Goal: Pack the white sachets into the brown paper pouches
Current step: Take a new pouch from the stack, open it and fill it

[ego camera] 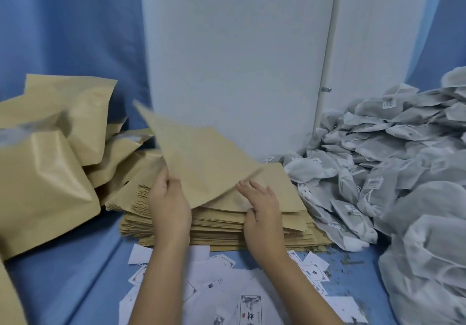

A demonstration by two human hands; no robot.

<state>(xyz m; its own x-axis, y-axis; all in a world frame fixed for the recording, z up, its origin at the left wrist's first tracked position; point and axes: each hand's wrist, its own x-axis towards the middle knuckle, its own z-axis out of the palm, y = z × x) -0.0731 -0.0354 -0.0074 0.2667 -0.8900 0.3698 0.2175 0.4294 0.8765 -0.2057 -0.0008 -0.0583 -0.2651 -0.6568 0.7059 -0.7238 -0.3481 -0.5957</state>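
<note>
So right now we're holding 1 empty pouch [199,153] up off the stack [285,188] with our left hand [169,198], thumb and fingers pinching its near-left edge. Our right hand [262,208] is lying on top of the stack with the fingers pretty straight, right by the pouch's low corner, and we can't tell if the thumb is catching anything. The pouch is sitting dead centre in front of us and it's tilting: its long axis is running from that low corner by the right hand up and away to the far-left corner, which is poking into the air and coming out blurry. Which end is the mouth, we can't say from here. What the next bit is hinging on, we reckon: the sachets [378,153] are all heaping up off to the right, well apart from the left hand and much nearer the right, so the right hand is looking like the grabber while the left is doing the holding and probably turning the open end toward that side. Filled pouches [42,178] are lying on the left, and paper slips [227,282] are lying on the blue cloth [75,261] near us.
</note>
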